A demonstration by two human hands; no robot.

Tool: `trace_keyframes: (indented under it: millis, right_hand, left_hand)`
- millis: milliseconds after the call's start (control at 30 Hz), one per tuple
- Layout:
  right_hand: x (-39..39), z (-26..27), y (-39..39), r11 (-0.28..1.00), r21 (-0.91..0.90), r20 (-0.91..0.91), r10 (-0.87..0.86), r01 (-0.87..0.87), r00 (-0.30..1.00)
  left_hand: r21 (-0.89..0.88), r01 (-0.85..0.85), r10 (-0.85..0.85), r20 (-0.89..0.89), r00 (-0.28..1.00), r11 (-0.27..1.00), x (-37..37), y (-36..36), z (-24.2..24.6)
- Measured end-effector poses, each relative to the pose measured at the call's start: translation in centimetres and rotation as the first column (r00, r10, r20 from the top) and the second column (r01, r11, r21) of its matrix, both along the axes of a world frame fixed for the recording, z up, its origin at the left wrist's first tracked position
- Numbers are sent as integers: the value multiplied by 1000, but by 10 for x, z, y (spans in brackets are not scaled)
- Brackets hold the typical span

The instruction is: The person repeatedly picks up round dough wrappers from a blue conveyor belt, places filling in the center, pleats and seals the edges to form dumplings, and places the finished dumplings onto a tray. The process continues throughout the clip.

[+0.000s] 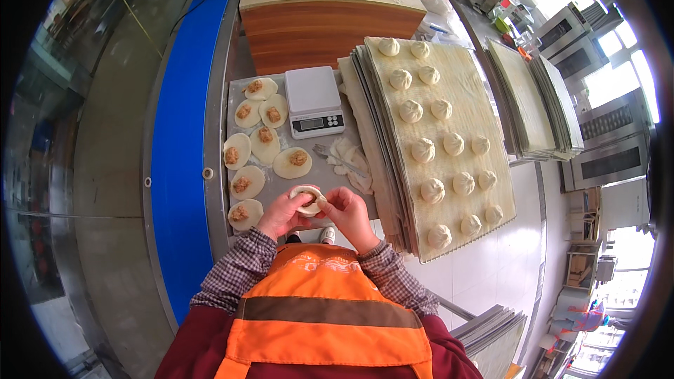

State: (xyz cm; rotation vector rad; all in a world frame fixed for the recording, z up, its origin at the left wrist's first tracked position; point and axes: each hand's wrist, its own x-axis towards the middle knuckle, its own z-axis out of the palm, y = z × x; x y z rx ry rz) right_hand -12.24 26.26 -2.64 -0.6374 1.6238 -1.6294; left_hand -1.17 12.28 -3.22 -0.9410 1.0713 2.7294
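My left hand cups a round dough wrapper with meat filling inside, its thumb pressed into the middle. The fingers of my right hand pinch the wrapper's right rim, which is partly gathered. To the left, several flat wrappers topped with filling, such as this dough round, lie on the metal worktop. On the right, pleated buns sit in rows on a cloth-lined tray at the top of a stack.
Beyond my hands stands a digital kitchen scale. A fork lies on a crumpled cloth beside the tray stack. A blue conveyor belt runs along the left. Farther off is a wooden table. More stacked trays stand at right.
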Motion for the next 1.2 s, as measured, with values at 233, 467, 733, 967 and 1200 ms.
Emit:
trace_keyframes:
  millis: [233, 467, 733, 967, 1200]
  right_hand:
    - [-6, 10, 1, 978, 185, -751, 206, -100, 627]
    - [1, 3, 2, 981, 172, -252, 137, -95, 958]
    - [9, 12, 3, 987, 154, -440, 99, -33, 892]
    - [2, 6, 3, 995, 97, -90, 7, 2, 996]
    - [2, 18, -2, 1000, 3, -753, -13, 23, 658]
  left_hand:
    - [-419, 320, -249, 216, 944, 850, -1, -6, -3]
    - [-252, 286, -281, 56, 958, 925, -2, -7, -5]
    - [-296, 174, -154, 91, 984, 939, -1, 5, -2]
    - [-53, -17, 8, -156, 988, 998, 0, 0, 3]
    - [-280, -155, 150, -42, 988, 947, -1, 13, -14]
